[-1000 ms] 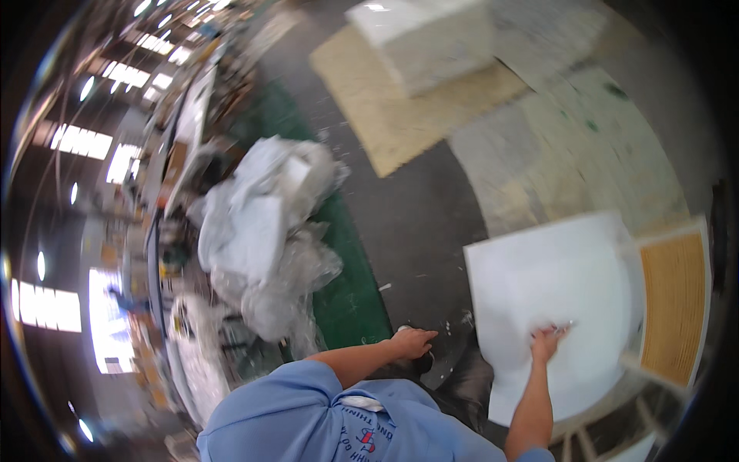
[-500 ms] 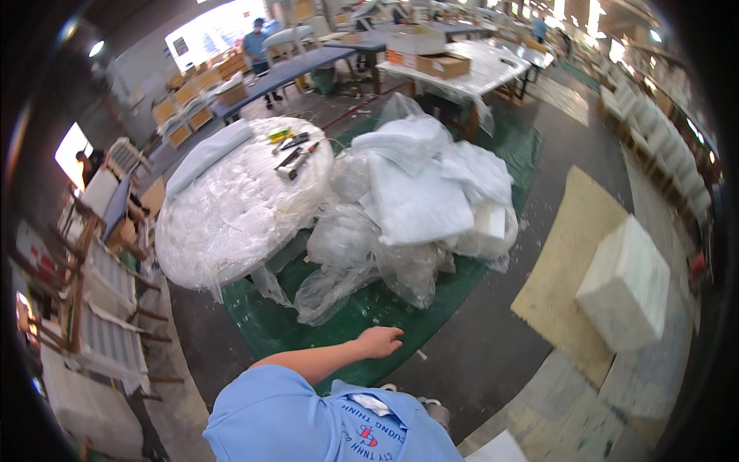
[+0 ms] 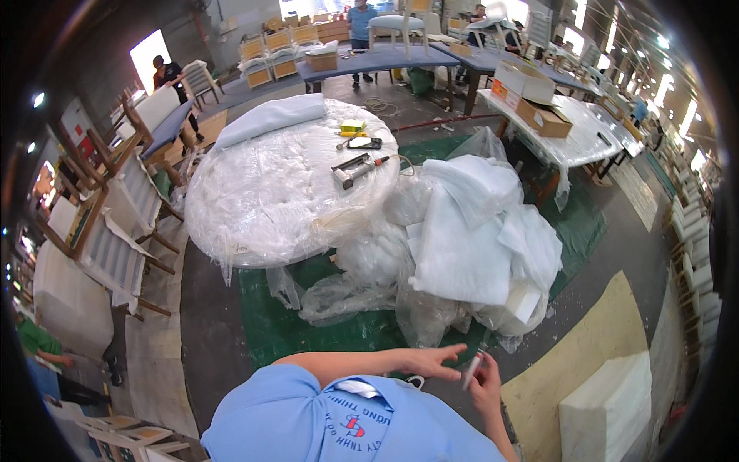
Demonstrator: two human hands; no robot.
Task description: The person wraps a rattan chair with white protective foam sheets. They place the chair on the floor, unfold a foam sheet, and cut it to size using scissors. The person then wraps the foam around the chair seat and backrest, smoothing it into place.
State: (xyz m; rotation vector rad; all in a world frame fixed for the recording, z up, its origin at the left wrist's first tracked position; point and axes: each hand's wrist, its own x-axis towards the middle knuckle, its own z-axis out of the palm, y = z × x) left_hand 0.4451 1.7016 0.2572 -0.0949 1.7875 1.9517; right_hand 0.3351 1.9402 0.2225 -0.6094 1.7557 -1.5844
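My right hand grips a slim stick-like tool, pale with a reddish end; its exact kind is too small to make out. Close beside it, my left hand reaches across with fingers apart and nothing in them. Ahead of both hands lies a heap of white padding sheets, bundled with clear plastic film. To its left stands a round table wrapped in film. On that table lie a rolled pale padding sheet, a staple gun and a yellow box.
A green sheet covers the floor under the heap. To the right, a white foam block sits on a tan board. Chairs line the left side. Farther back are cardboard boxes on a film-covered table and a co-worker.
My view has turned left. My right hand has come into view holding the slim tool, and my left hand has moved right, next to it, with its fingers spreading.
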